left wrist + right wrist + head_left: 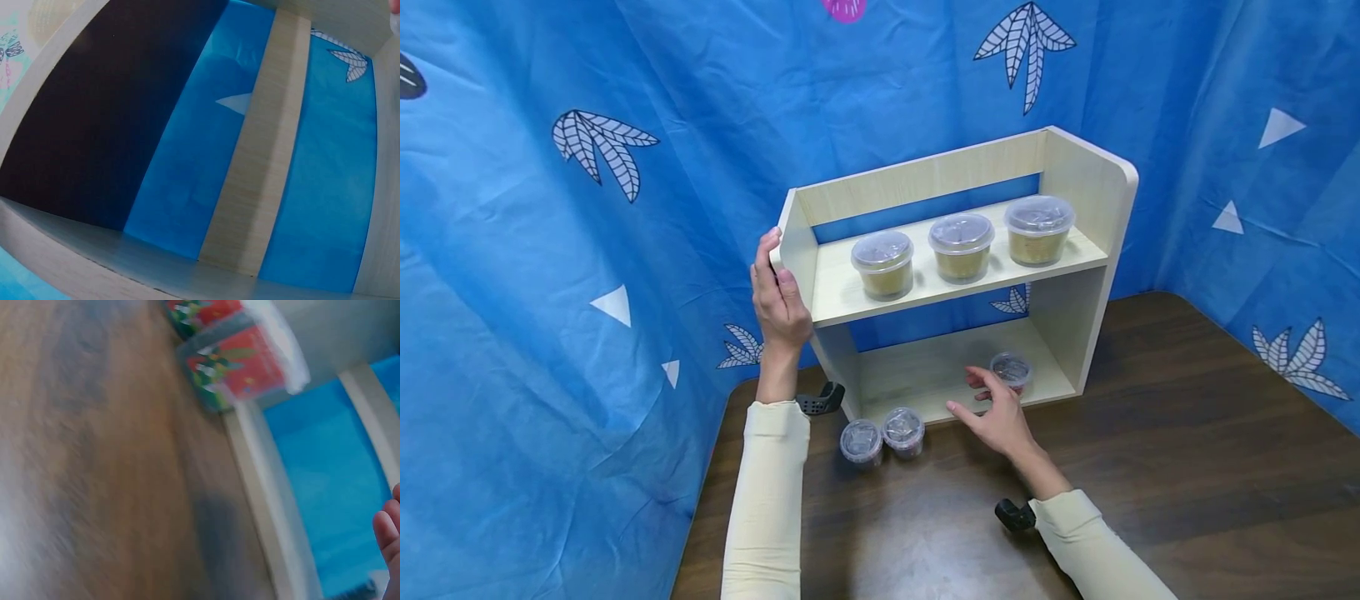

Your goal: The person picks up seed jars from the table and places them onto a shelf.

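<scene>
My left hand (781, 304) rests against the upper left side panel of a pale wooden two-tier shelf (925, 173), thumb toward its front edge. Before the lower tier, my right hand (997, 417) has its thumb and fingers spread with nothing between them. Just beyond its fingers, a small lidded tub (1011, 369) stands on the lower tier at the right. On the table, left of that hand, are two more small tubs, one (861, 442) beside the other (904, 431). The right wrist view shows red labels on these tubs (240, 365), blurred.
Three larger clear-lidded tubs with yellowish contents, left (883, 271), middle (961, 250) and right (1040, 233), stand in a row on the upper tier. The shelf stands on a dark wooden table (1195, 467). Blue patterned cloth (715, 75) hangs behind and at both sides.
</scene>
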Available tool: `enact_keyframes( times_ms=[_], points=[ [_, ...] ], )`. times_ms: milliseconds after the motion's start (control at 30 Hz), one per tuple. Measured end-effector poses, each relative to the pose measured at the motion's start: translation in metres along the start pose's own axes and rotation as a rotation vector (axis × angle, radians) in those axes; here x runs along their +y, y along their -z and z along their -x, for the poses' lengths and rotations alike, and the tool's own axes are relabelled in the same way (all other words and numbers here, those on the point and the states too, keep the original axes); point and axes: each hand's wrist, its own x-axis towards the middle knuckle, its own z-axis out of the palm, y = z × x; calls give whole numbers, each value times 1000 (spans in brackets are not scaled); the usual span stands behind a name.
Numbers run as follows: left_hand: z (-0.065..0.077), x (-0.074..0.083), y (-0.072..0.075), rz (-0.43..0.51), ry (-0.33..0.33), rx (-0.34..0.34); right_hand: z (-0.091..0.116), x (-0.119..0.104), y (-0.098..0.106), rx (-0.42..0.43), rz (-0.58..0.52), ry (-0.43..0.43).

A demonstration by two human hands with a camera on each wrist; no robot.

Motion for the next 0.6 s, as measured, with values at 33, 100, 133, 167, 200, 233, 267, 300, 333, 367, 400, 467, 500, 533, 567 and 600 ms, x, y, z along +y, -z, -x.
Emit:
enact_keyframes(
  times_ms=[33,100,133,167,200,233,267,300,333,367,400,467,500,533,567,600],
  points=[
    [0,0,-1,1,1,-1,1,1,-4,-5,6,4],
    [1,0,-2,1,2,4,3,4,-11,-17,11,11],
    [1,0,-2,-3,1,7,3,5,-15,-25,10,15],
    [2,0,-2,-2,1,9,4,6,-19,-34,8,15],
    [2,-1,-2,-6,0,7,5,6,-22,-41,5,15],
    [2,0,-2,-5,-1,8,6,6,-24,-54,4,7],
    [2,-1,-2,-4,-4,9,7,6,-26,-62,1,0],
    [2,-1,-3,-2,-4,10,8,7,-28,-70,-1,-4],
    [2,-1,-3,-1,-5,10,9,7,-30,-77,-1,-9],
    [2,-1,-3,1,-4,10,10,8,-32,-84,1,-15],
    [2,-1,-3,-1,-3,10,11,8,-33,-89,1,-18],
    [2,-1,-2,-4,0,12,13,10,-37,-104,8,-20],
    [2,-1,-2,-5,1,13,14,11,-39,-116,10,-18],
    [2,-1,-2,-6,2,14,15,11,-41,-128,10,-17],
    [2,-1,-2,-4,3,14,16,12,-43,-141,15,-17],
    [2,-1,-2,-3,3,13,17,12,-45,-153,14,-17]
  ],
)
